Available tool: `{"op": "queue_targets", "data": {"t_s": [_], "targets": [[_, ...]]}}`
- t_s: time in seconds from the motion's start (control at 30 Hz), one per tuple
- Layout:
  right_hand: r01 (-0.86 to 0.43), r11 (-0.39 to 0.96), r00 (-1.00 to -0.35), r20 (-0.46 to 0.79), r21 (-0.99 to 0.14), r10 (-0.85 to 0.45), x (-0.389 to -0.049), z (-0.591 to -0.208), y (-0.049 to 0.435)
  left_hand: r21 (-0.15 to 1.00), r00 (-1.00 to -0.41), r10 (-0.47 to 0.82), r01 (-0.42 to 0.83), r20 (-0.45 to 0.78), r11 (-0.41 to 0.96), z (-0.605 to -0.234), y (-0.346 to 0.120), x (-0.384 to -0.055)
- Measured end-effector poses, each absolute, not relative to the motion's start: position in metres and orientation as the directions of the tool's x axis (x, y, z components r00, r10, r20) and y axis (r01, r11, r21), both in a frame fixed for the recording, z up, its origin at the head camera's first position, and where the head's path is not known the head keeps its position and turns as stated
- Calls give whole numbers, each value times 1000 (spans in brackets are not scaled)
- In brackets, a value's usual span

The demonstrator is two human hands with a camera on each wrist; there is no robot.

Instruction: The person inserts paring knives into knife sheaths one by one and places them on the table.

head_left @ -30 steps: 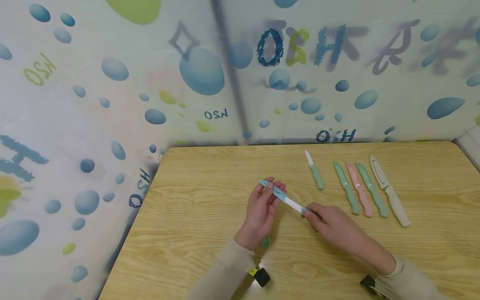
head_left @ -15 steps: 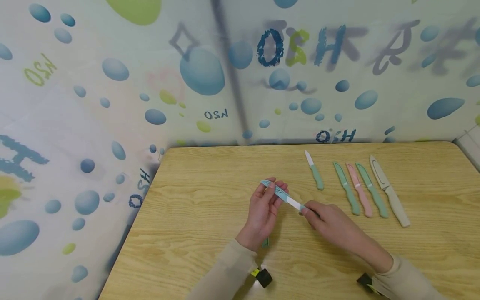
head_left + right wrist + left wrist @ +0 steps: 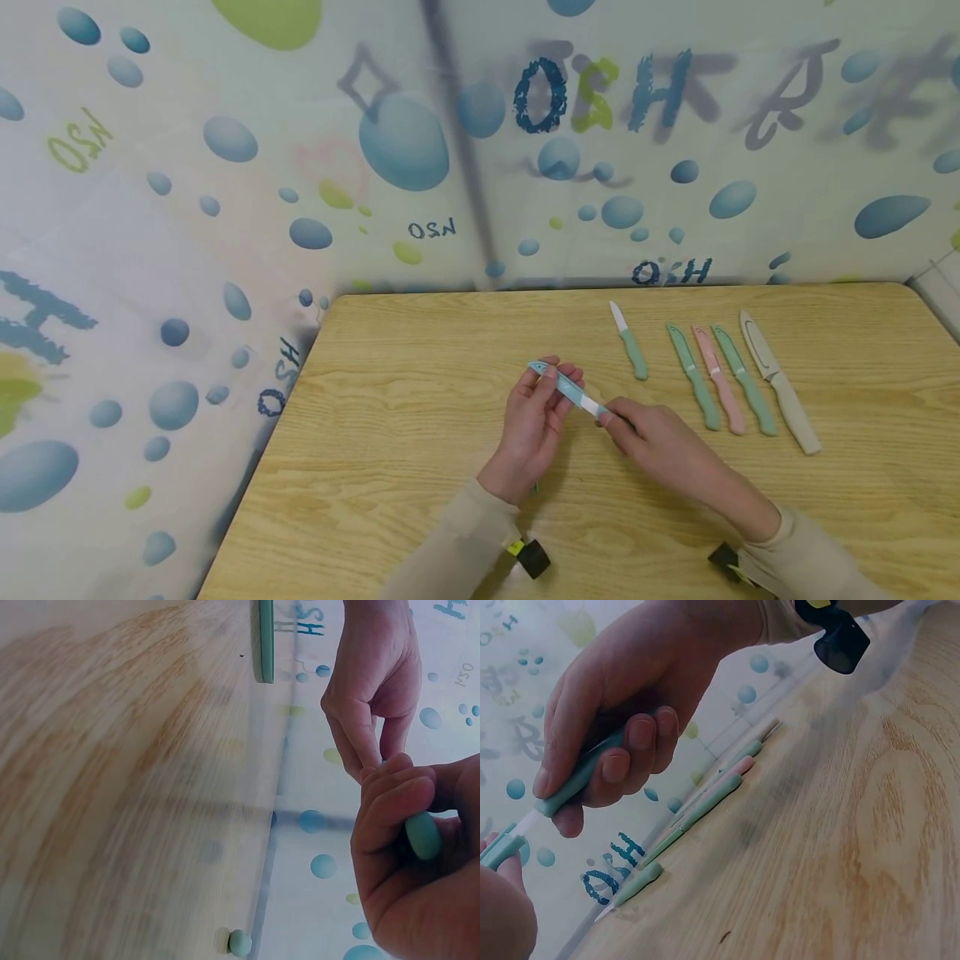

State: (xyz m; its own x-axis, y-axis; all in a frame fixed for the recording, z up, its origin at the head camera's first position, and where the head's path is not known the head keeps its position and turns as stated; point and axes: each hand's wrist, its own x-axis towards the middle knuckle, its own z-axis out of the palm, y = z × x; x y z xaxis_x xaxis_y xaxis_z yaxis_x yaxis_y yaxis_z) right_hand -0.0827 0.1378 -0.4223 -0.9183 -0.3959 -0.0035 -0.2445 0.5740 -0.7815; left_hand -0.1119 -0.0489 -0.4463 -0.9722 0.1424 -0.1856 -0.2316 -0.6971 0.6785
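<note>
My left hand [image 3: 528, 429] pinches a light blue blade sheath [image 3: 570, 390] between thumb and fingers, its fish-like tip pointing up and left. In my right hand [image 3: 663, 442] is the blue-green handle of a paring knife [image 3: 577, 780], gripped with curled fingers. The knife's white blade [image 3: 590, 405] is partly inside the sheath, a short stretch showing between the hands. In the right wrist view the handle's end [image 3: 424, 836] pokes out of my right fist. A green sheath [image 3: 267, 645] lies on the table, mostly hidden behind my left wrist in the head view.
A bare-bladed green knife [image 3: 633, 354] lies beyond my hands on the wooden table [image 3: 375, 433]. To its right, in a row, lie a sheathed green knife [image 3: 701, 396], a pink one [image 3: 723, 392], another green one [image 3: 753, 400] and a larger cream one [image 3: 791, 408].
The blade has slid deeper into the sheath, so less white shows. My left hand has shifted slightly right, and my right hand slightly left. The knives on the table have not moved.
</note>
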Motion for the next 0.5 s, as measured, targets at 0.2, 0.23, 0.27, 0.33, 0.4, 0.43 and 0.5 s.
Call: {"op": "queue_targets", "data": {"t_s": [0.2, 0.23, 0.27, 0.33, 0.4, 0.43, 0.5], "targets": [[-250, 576, -918, 1, -779, -397, -83, -422, 137, 673, -971, 141, -236, -193, -701, -447, -48, -112], [-252, 576, -918, 3, -778, -398, -83, -423, 137, 673, -971, 141, -236, -193, -701, -447, -48, -112], [-254, 575, -917, 5, -777, -398, -83, -423, 137, 673, -971, 142, -235, -191, -702, -447, -48, -112], [-256, 572, -916, 8, -779, -400, -83, -423, 137, 673, -972, 141, -232, -189, -702, -448, -48, -112], [-257, 569, -916, 9, -781, -402, -83, -423, 136, 674, -973, 140, -229, -185, -702, -448, -47, -112], [-257, 568, -915, 9, -782, -403, -84, -424, 136, 676, -973, 139, -228, -184, -701, -448, -47, -112], [-255, 568, -915, 6, -783, -403, -84, -424, 136, 677, -973, 139, -227, -183, -700, -449, -46, -112]]}}
